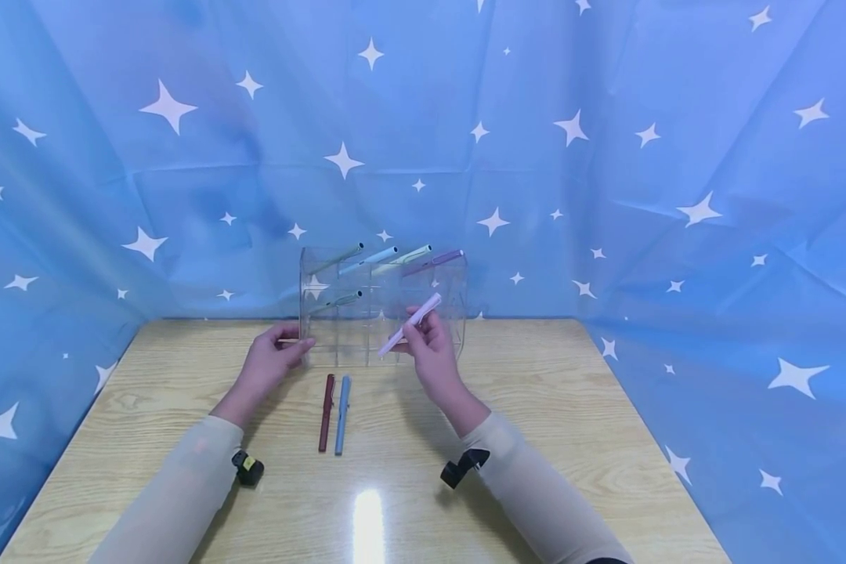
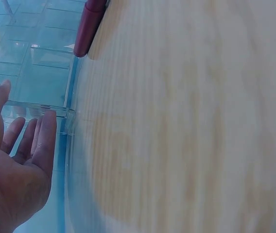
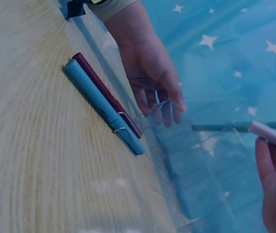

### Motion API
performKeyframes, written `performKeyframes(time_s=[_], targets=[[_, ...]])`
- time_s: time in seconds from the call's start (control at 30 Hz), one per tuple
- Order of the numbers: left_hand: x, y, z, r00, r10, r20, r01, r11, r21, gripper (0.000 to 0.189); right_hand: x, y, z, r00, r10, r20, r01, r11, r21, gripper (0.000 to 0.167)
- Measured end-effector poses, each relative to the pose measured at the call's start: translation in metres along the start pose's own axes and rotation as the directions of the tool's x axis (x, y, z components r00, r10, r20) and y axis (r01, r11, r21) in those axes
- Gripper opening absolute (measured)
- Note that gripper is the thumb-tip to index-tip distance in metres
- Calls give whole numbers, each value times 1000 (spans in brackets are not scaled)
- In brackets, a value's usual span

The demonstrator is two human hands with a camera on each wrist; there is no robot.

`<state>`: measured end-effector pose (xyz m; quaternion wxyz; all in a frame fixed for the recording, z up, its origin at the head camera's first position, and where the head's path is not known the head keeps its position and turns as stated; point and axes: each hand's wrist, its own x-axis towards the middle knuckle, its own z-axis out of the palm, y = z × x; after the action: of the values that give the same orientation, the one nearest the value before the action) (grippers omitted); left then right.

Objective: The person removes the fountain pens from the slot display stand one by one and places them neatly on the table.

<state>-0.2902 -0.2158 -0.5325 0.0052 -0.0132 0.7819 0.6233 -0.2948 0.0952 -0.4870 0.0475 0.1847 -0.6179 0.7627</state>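
A clear compartmented pen rack (image 1: 336,337) stands at the back of the table. My left hand (image 1: 271,359) grips its left side wall, thumb on one face and fingers on the other, as the left wrist view (image 2: 45,73) shows less plainly. In front of the rack, my right hand (image 1: 433,356) pinches a pale pink pen (image 1: 395,340), tilted with its upper end to the right. Four compartments' worth of pens fill part of the top row, among them a light blue pen (image 1: 370,259) and a purple pen (image 1: 433,264). Below them lies a green pen (image 1: 336,302).
On the table (image 1: 536,392), a dark red pen (image 1: 327,415) and a blue pen (image 1: 342,419) lie side by side before the rack. A blue curtain (image 1: 423,102) with white stars hangs behind and at both sides.
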Motion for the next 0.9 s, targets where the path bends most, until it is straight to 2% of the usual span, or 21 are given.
performKeyframes(time_s=[0.23, 0.53, 0.9], targets=[[0, 1, -1, 1000, 7, 7, -7, 1000, 2, 65, -3, 0, -1, 998, 41, 39, -40, 999, -8, 30], [0, 0, -1, 1000, 22, 1, -22, 1000, 18, 63, -9, 0, -5, 987, 128, 92, -110, 978, -179, 35], [3, -2, 0, 1000, -6, -10, 6, 1000, 4, 60, -16, -3, -7, 967, 203, 156, -160, 956, -247, 55]])
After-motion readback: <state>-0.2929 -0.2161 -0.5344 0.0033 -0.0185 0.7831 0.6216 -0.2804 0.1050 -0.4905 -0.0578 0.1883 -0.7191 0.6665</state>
